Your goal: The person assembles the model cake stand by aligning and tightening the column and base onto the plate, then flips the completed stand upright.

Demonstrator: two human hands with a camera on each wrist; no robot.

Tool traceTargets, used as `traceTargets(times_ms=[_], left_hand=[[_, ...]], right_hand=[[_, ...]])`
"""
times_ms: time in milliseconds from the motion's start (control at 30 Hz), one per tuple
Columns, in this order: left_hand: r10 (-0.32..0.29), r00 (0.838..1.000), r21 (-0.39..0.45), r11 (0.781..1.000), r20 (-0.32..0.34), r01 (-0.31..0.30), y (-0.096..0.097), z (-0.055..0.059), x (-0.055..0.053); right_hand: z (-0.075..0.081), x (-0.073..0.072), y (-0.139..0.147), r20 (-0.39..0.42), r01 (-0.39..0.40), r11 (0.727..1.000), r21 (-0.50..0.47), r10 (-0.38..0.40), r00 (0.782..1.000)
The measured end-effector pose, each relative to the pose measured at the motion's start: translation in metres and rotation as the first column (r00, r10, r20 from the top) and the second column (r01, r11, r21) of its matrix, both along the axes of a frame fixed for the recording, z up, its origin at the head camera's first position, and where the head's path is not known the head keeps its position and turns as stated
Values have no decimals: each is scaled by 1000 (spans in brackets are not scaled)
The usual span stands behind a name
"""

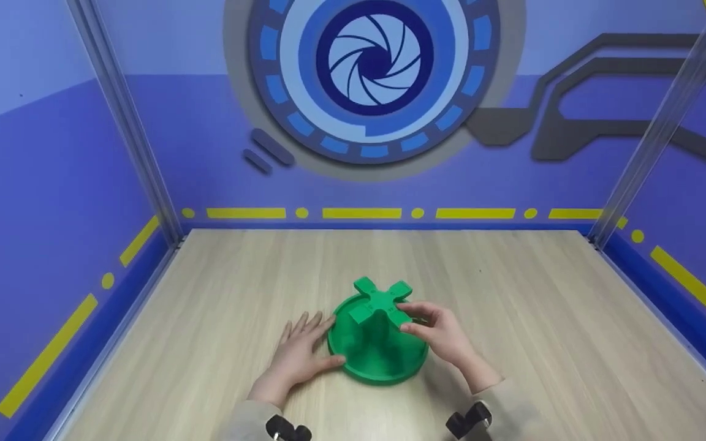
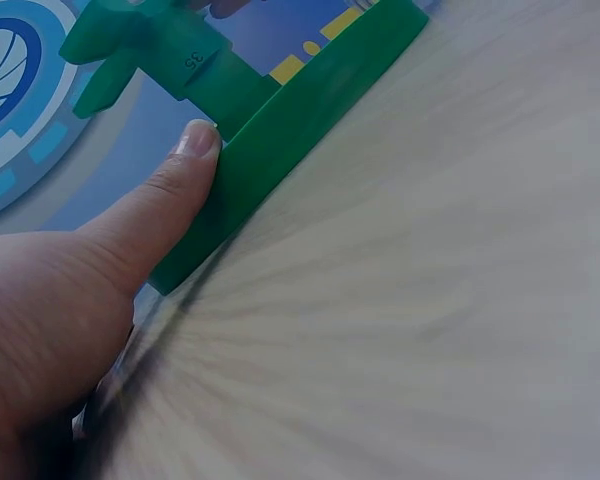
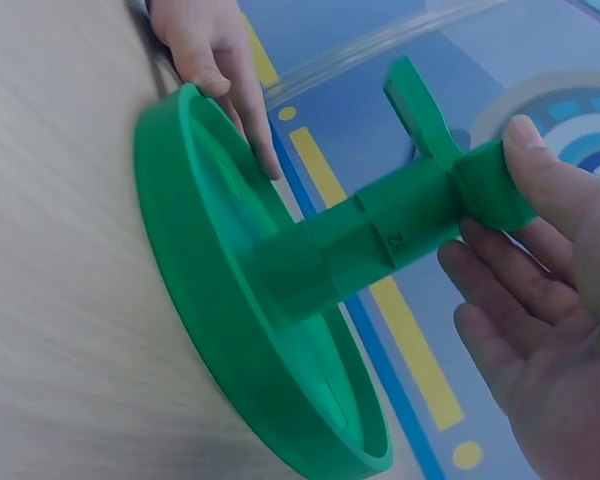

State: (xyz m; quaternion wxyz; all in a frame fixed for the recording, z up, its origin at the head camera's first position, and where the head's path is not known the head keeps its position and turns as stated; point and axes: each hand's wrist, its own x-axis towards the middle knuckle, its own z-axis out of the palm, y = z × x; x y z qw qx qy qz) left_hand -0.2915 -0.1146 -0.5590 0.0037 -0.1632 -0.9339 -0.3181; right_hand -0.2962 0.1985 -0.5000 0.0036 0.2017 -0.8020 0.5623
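Note:
A round green dish (image 1: 383, 375) with a raised rim lies on the wooden table. From its middle rises a stepped green post (image 3: 365, 235), marked with small numbers, carrying a flat green cross-shaped top (image 1: 382, 300). My left hand (image 1: 298, 355) rests against the dish's left side, fingers spread and mostly straight, with its thumb (image 2: 175, 180) touching the rim. On the other side, my right hand (image 1: 445, 334) pinches one arm of the cross between thumb and fingers. Whether the cross and post are one piece, I cannot tell.
The light wooden tabletop (image 1: 236, 275) extends around the dish. Blue printed panels (image 1: 206, 153) close off the back and both sides, with metal posts (image 1: 138, 141) at the back corners.

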Motion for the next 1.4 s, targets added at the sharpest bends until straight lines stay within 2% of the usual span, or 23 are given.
traceTargets(times_ms=[300, 400, 667, 1000, 1100, 1233, 1267, 1300, 1400], left_hand=[[-6, 1000, 7, 1000, 15, 6, 0, 0, 0], [-7, 1000, 12, 1000, 25, 7, 0, 0, 0], [2, 1000, 6, 1000, 22, -2, 2, 1, 0], [3, 1000, 8, 1000, 16, -3, 1, 1, 1], [1, 1000, 8, 1000, 15, -2, 1, 1, 0], [2, 1000, 9, 1000, 17, -2, 1, 1, 0], [1, 1000, 12, 1000, 18, -1, 1, 1, 0], [1, 1000, 17, 1000, 18, -1, 1, 1, 1], [-1, 1000, 20, 1000, 22, 1, 1, 1, 1]], right_hand=[[3, 10, -12, -35, 73, 997, -5, -73, 997], [4, 13, -17, -71, 110, 994, 4, -109, 991], [3, 22, -32, -216, 221, 972, 78, -200, 956], [8, 25, -32, -313, 268, 953, 144, -213, 926], [13, 21, -26, -358, 314, 944, 102, -260, 897], [21, 9, -12, -381, 398, 917, 23, -360, 852], [22, 4, -8, -368, 406, 914, 12, -373, 852], [23, 0, -3, -339, 404, 915, 7, -378, 862], [24, -14, 10, -213, 346, 938, 12, -336, 917]])
